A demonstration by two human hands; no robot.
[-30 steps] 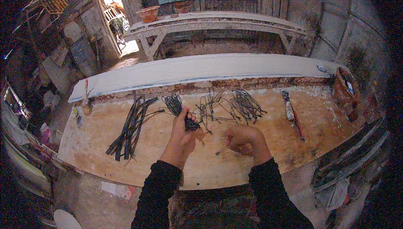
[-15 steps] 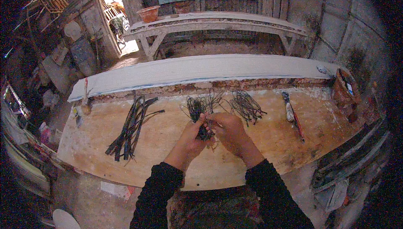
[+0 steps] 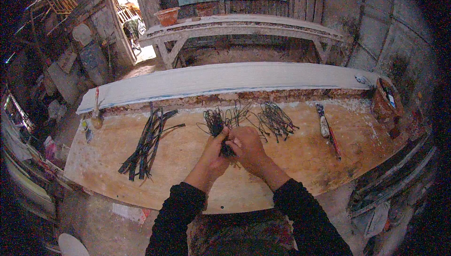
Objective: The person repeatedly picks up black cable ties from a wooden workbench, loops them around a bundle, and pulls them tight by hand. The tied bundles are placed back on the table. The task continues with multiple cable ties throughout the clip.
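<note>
A bundle of thin dark looped strands (image 3: 213, 116) stands up out of my left hand (image 3: 212, 157), whose fingers are wrapped round its lower part. Against the bundle my right hand (image 3: 251, 147) is closed, thumb and fingers pinching at its side. The ends of the strands poke out below the hands. Just behind the hands lie a few loose looped strands (image 3: 240, 111) on the wooden board. To their right rests a second pile of similar looped strands (image 3: 277, 121). Flat black strips (image 3: 143, 145) lie in a heap on the left.
A long white-topped ledge (image 3: 225, 77) runs along the board's far edge. On the right are a brush-like tool with a pale handle (image 3: 323, 123), a red pen-like stick (image 3: 334, 143) and a brown pot (image 3: 386, 101). Another bench (image 3: 244, 30) stands behind, bearing an orange bowl (image 3: 167, 16).
My right hand has shifted slightly left, closer onto the bundle, and its fingers have curled in more. The left hand keeps its hold in nearly the same place.
</note>
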